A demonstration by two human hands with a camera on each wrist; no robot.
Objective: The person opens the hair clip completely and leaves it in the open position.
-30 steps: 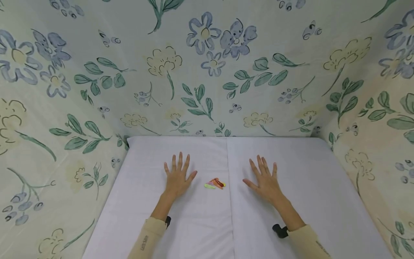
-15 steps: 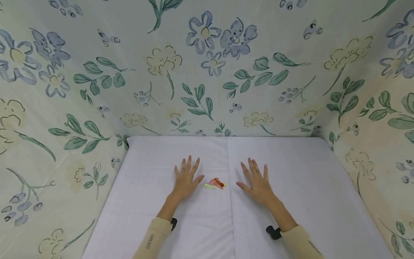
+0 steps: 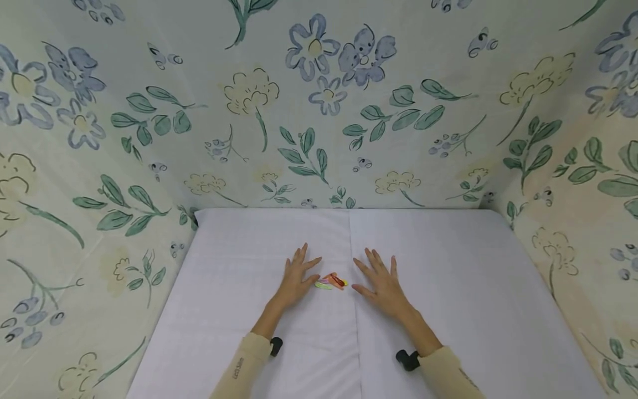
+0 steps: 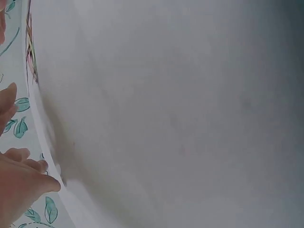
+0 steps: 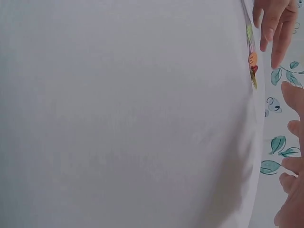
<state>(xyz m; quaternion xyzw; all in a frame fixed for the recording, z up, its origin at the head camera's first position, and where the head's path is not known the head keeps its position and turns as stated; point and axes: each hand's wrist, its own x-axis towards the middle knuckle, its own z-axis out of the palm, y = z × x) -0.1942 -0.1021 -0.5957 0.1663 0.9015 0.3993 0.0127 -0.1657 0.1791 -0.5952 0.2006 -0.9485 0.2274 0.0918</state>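
Observation:
A small heap of slim, colourful pieces [image 3: 333, 281], orange, red, green, pink and yellow, lies on the white cloth; their exact kind is too small to tell. Just left of the heap is my left hand [image 3: 295, 281], fingers extended and thumb close to the pieces. To the right my right hand [image 3: 385, 286] has its fingers spread, its thumb a short way off the heap. Neither hand holds anything. The right wrist view shows the orange and red pieces [image 5: 252, 59] edge-on, between the hands. In the left wrist view, the left hand [image 4: 23, 183] is only partly visible.
White cloth [image 3: 438, 249] covers the table, with a seam or fold running front to back right of the heap. A floral curtain [image 3: 314, 127] stands behind the table and along both sides. A black wrist camera [image 3: 407, 360] sits by the right sleeve.
Both hands have moved inward toward the heap, the left hand rightward and the right hand leftward. The left fingers are less spread than before. The heap has stayed in place.

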